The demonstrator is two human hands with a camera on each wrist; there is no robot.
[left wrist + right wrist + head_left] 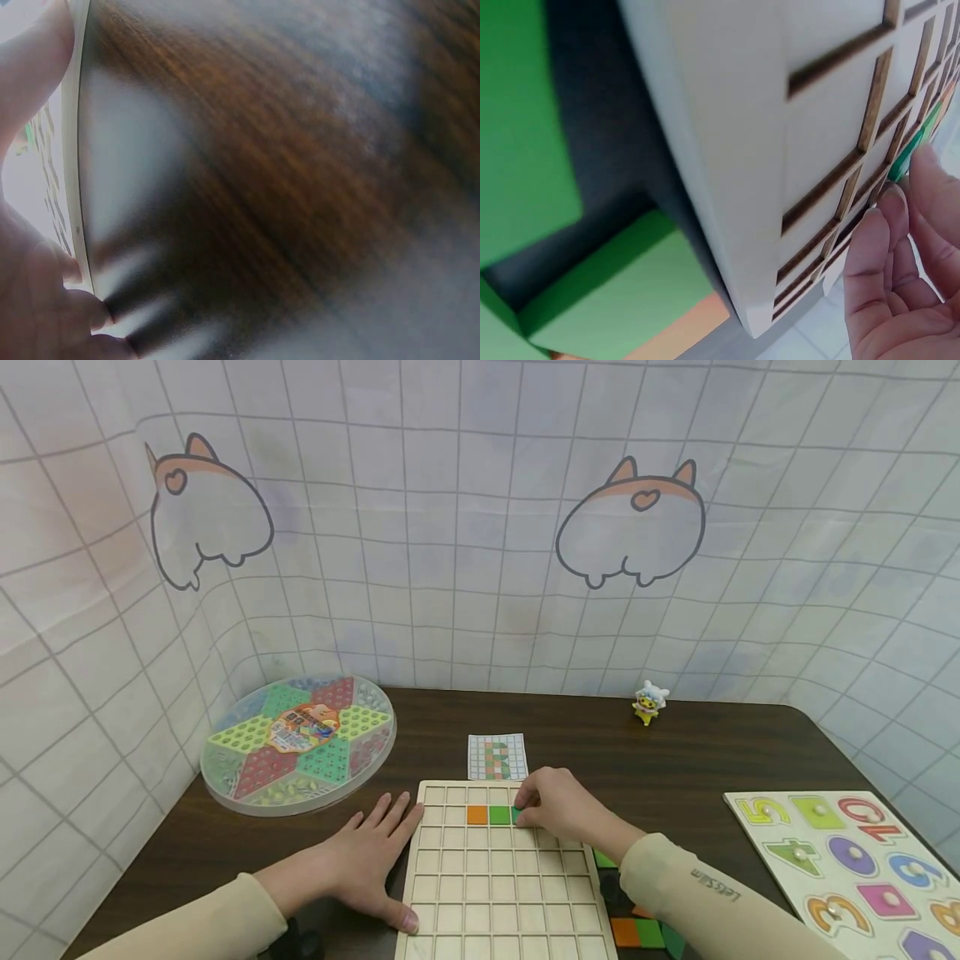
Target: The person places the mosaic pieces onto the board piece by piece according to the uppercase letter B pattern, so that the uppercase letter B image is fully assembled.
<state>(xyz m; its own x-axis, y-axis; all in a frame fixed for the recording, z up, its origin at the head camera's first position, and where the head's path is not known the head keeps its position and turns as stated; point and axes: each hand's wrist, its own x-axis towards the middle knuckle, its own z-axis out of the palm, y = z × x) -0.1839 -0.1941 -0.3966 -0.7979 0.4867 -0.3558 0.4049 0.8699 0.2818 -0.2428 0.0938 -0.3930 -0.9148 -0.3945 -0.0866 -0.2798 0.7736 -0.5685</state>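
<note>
A pale wooden grid board lies on the table, with an orange tile and a light green tile side by side in its second row. My right hand pinches a darker green tile just right of these two, at the board's surface; the fingers partly hide it. My left hand lies spread along the board's left edge, its thumb touching the lower part of that edge. Above the board lies a small printed pattern card with a colored grid.
Loose green and orange tiles lie right of the board, partly under my right forearm. A number puzzle board is farther right. A round Chinese checkers set stands back left, and a small figurine back right.
</note>
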